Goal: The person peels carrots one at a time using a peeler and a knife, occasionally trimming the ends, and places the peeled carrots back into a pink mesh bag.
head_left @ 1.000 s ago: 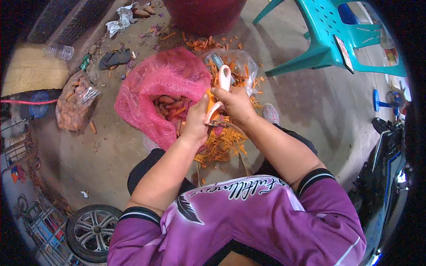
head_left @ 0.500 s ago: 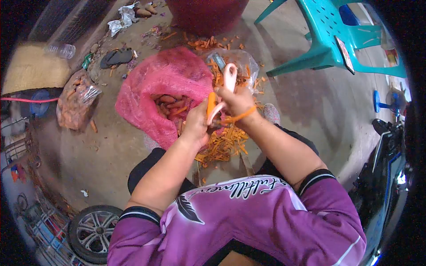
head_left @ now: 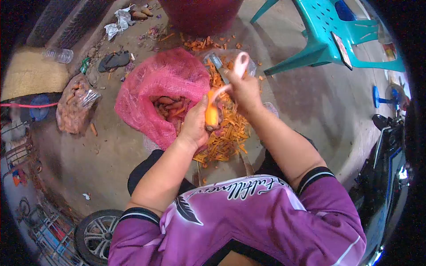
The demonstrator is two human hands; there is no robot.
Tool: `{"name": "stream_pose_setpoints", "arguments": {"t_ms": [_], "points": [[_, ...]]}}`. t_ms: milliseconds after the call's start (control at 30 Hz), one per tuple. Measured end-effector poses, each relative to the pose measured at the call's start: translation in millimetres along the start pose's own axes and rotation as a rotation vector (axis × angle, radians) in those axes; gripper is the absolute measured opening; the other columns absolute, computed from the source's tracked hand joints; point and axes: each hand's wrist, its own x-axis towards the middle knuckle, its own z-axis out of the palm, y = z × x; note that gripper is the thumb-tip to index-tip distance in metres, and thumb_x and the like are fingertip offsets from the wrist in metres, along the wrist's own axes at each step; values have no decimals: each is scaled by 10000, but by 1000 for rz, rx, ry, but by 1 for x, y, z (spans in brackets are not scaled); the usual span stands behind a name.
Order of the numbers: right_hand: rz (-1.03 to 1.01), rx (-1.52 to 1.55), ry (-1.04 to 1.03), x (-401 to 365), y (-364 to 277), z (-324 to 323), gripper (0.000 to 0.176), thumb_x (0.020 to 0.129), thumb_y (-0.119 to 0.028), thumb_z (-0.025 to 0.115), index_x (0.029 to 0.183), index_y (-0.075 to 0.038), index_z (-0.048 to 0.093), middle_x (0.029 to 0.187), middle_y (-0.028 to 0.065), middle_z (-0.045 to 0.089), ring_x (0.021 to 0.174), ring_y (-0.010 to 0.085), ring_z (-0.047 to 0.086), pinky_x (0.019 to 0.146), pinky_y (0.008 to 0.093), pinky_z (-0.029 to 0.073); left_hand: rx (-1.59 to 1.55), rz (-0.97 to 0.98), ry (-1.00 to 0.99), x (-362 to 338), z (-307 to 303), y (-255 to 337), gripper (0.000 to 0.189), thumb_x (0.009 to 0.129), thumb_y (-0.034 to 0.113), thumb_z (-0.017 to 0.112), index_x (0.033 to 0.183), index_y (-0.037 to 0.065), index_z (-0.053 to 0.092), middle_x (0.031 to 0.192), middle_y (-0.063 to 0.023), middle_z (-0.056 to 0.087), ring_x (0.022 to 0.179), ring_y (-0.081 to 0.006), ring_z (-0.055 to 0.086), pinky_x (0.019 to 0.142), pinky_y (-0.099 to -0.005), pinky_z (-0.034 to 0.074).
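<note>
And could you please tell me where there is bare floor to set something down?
The grey concrete floor is widely bare between the teal plastic chair and the right forearm. A second patch lies between the pink mesh sack and the black-tyred wheel. It is crowded by the left hand, where orange peelings heap beside the sack.

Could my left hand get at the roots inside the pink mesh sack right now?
Probably yes: the sack gapes right beside your left hand, with the roots showing. But that hand holds a peeled orange root, so it likely needs freeing first.
</note>
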Motion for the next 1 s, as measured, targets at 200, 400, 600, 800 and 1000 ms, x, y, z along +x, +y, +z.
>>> {"name": "stream_pose_setpoints", "arguments": {"t_ms": [200, 400, 600, 800, 1000], "points": [[41, -33, -191, -25, 16, 8, 226, 699, -188, 600, 663, 30, 557, 583, 43, 541, 509, 105, 504, 461, 260, 406, -18, -35, 37, -3, 6, 2, 326, 868, 350, 417, 979, 58, 511, 704, -17, 532, 575, -96, 510, 469, -212, 411], [-36, -1, 147, 27, 12, -11, 237, 721, -240, 621, 688, -34, 508, 553, 5, 467, 432, 84, 414, 391, 235, 308, 86, -87, -57, -7, 8, -7, 304, 868, 321, 419, 1029, 79, 508, 701, -24, 531, 567, -113, 503, 478, -225, 411], [43, -91, -32, -13, -8, 3, 262, 723, -259, 618, 692, -24, 507, 569, 13, 483, 435, 89, 433, 392, 224, 319, -68, -31, -16, 5, -6, -2, 321, 881, 349, 375, 949, 65, 508, 755, -57, 555, 590, -137, 534, 487, -255, 427], [4, -73, -161, -25, 24, 10, 283, 705, -239, 615, 688, 40, 572, 573, 68, 563, 480, 118, 517, 442, 281, 412, 12, -61, -65, 0, -8, 0, 344, 871, 357, 383, 988, 57, 504, 767, -47, 552, 626, -143, 543, 530, -268, 444], [-85, -12, 176, 29, 11, -12, 239, 720, -233, 624, 737, -13, 533, 594, 23, 500, 459, 104, 438, 416, 247, 339, 38, -78, -169, 2, -9, -17, 369, 866, 375, 398, 1037, 59, 482, 788, -56, 555, 632, -140, 547, 515, -257, 444]]}}
